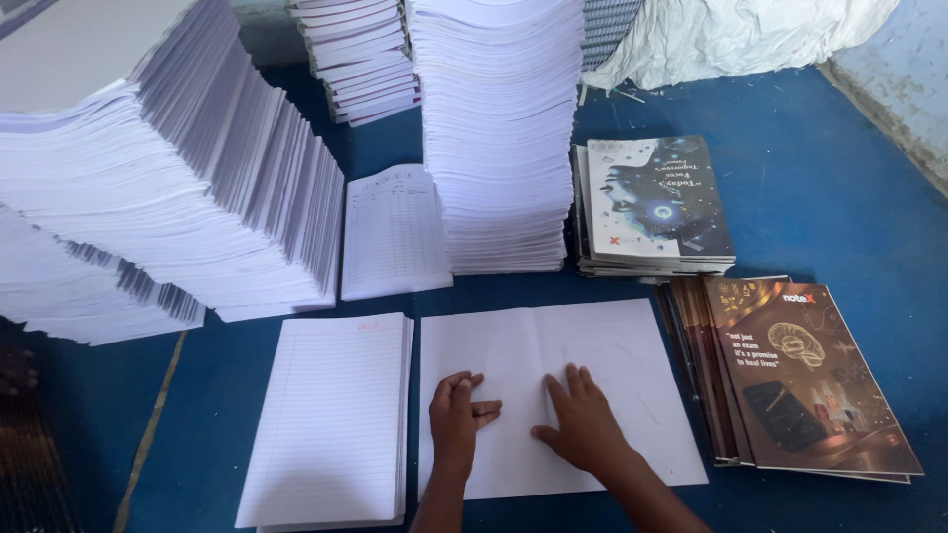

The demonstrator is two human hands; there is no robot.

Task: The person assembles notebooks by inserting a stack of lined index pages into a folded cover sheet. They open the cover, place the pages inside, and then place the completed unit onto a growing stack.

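Note:
A wide white sheet (pixel 602 355), opened flat with a crease down its middle, lies on the blue surface (pixel 839 197) in front of me. My left hand (pixel 456 419) rests on its left half with the fingers curled inward. My right hand (pixel 583 426) lies flat on the sheet just right of the crease, fingers apart. Neither hand holds anything. To the left of the sheet sits a low stack of lined paper (pixel 331 419).
A tall pile of white sheets (pixel 499 128) stands behind the open sheet, and a leaning pile (pixel 168 188) is at the left. Dark-covered booklets (pixel 657 202) and brown-covered booklets (pixel 800 375) lie at the right. A single ruled page (pixel 393 232) lies between the piles.

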